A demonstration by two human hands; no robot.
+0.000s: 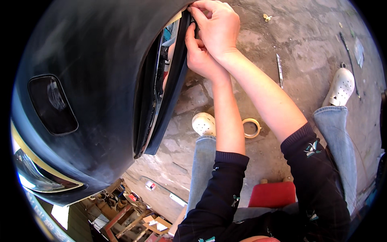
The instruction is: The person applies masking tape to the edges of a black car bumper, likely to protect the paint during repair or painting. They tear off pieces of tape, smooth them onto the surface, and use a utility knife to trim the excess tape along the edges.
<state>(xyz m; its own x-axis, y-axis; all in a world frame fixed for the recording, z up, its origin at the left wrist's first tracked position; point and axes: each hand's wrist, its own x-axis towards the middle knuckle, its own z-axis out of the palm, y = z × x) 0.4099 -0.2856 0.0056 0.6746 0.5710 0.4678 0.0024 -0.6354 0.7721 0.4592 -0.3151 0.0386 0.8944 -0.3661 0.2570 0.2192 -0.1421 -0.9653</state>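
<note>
A dark car body panel [105, 48] fills the left side, with a curved opening along its right edge. In that opening a mirror-like strip [171, 52] lies beside a black band [171, 97]. Cream masking tape [176, 17] runs along the upper edge of the opening. My right hand [219, 26] is at the top of this edge, thumb and fingertips pinched together at the tape. Just below it is my left hand [201, 60], its fingers curled in against the black band's outer side. Whether they grip anything is hidden. My wrists cross close together.
A tape roll [250, 128] lies on the stone floor between my shoes, and a narrow blade-like strip [280, 70] farther off. A red seat [272, 195] is below me. Tape borders the car lamp [44, 173]. Boxes and wood [133, 218] clutter the lower left.
</note>
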